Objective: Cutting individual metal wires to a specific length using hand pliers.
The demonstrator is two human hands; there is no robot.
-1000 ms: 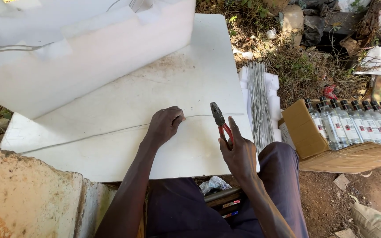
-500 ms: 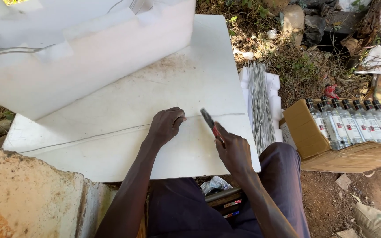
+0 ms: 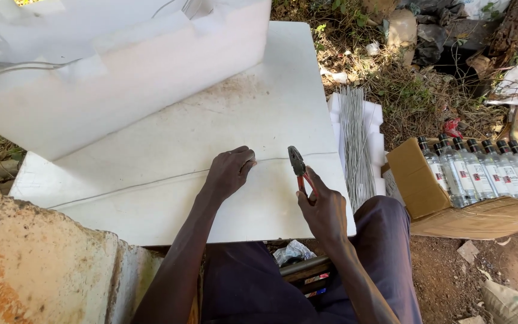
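A long thin wire lies across a white slab that serves as a work surface. My left hand is closed over the wire near the slab's middle, pressing it down. My right hand grips red-handled pliers, whose dark jaws sit at the wire just right of my left hand. The wire runs on to the slab's right edge.
A bundle of cut straight wires lies on white foam blocks right of the slab. A cardboard box holds several clear bottles. A big white foam block rests on the slab's far side. An orange-stained stone is at lower left.
My right hand has brought the pliers left and down onto the wire, close to my left hand. My left hand has stayed on the wire.
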